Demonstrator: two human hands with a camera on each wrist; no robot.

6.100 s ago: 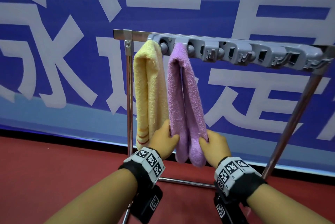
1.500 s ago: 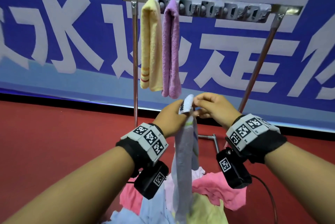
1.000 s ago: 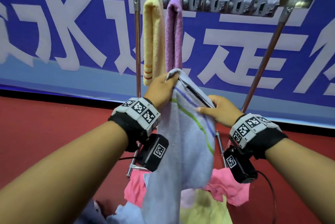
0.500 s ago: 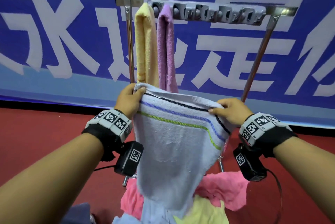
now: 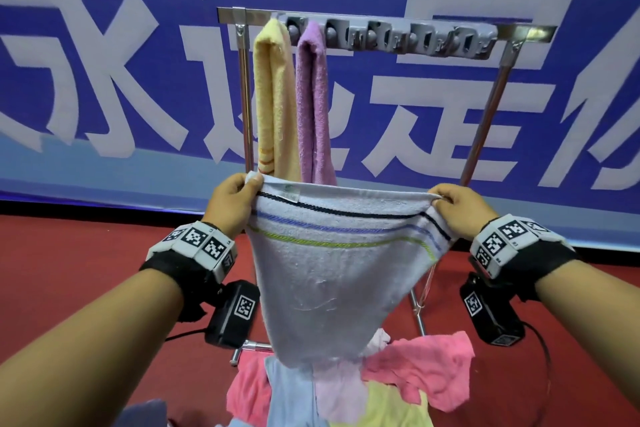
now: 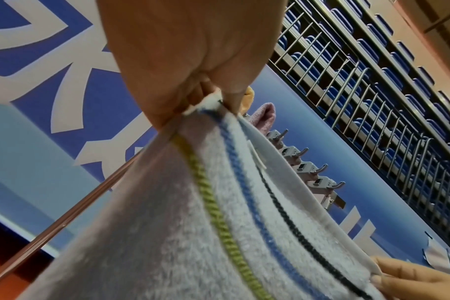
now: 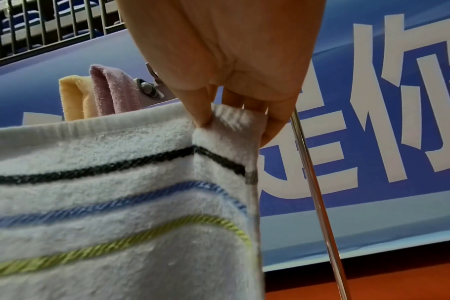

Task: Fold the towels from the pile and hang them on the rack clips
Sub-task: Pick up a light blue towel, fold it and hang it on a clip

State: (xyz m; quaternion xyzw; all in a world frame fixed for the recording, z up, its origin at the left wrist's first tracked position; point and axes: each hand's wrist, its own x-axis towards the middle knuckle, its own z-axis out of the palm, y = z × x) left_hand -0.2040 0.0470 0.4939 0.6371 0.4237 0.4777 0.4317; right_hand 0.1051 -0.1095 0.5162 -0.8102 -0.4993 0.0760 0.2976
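I hold a pale grey towel (image 5: 329, 281) with black, blue and green stripes spread by its top edge in front of the rack. My left hand (image 5: 239, 200) pinches its left corner (image 6: 211, 103). My right hand (image 5: 453, 205) pinches the right corner (image 7: 234, 123). The towel's lower end hangs down to the pile (image 5: 398, 381) of pink, yellow and blue towels on the floor. Behind, a yellow towel (image 5: 273, 97) and a purple towel (image 5: 313, 101) hang folded from the two leftmost clips of the grey clip bar (image 5: 408, 40).
The metal rack has a left post (image 5: 246, 97) and a slanted right post (image 5: 485, 111), with a foot bar (image 5: 249, 347) on the red floor (image 5: 69, 271). A blue banner wall (image 5: 104, 63) stands close behind. Several clips to the right of the purple towel hold nothing.
Since 1.5 s ago I lifted the grey towel from the pile and drew my hands apart, so its top edge is now stretched wide between them.
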